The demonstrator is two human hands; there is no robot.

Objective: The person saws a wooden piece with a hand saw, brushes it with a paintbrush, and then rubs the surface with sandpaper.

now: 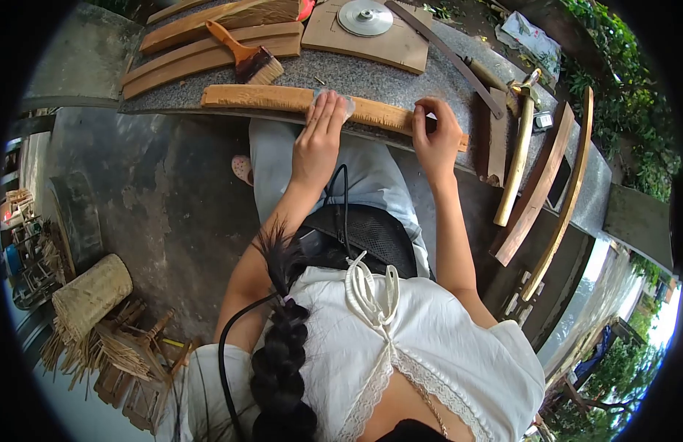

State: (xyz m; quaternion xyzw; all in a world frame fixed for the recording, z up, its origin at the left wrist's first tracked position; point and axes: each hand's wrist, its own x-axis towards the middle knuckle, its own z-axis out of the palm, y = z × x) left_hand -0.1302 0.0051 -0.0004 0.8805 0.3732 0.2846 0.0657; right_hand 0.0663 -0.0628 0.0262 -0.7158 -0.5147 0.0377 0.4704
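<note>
A long, narrow wooden strip [264, 96] lies along the near edge of the stone table. Over its middle, my left hand [324, 127] presses a thin pale sheet [349, 107] onto the wood, fingers together and pointing away from me. Most of that sheet is hidden under the fingers. Near the strip's right end, my right hand [438, 131] is closed, with thumb and forefinger curled at the wood to steady it. Short dark marks run along the strip's upper edge between the two hands.
A paintbrush [247, 55] rests on wooden pieces at the back left. Behind are a board [323, 35] with a metal disc [365, 16] and a flat metal bar [448, 59]. To the right lie a hammer [519, 151] and curved strips [564, 195]. A woven stool [92, 296] stands lower left.
</note>
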